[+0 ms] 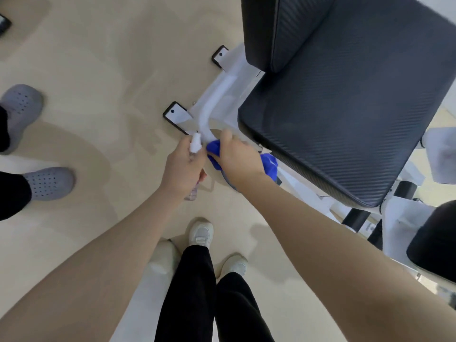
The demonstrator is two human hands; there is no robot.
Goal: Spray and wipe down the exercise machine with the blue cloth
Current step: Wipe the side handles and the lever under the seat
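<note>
The exercise machine has a black padded seat (350,114) and a white tube frame (209,107) curving down toward the floor. My right hand (237,156) grips the blue cloth (269,164) and presses it against the lower end of the white tube. My left hand (182,166) holds a small clear spray bottle (195,144), white nozzle up, just left of the cloth. Much of the cloth is hidden under my right hand.
Two black-rimmed white foot plates (176,117) (219,56) of the frame rest on the beige floor. Another person's grey clogs (49,182) stand at the left. My own white shoes (201,233) are below. A round black pad (434,243) is at the right edge.
</note>
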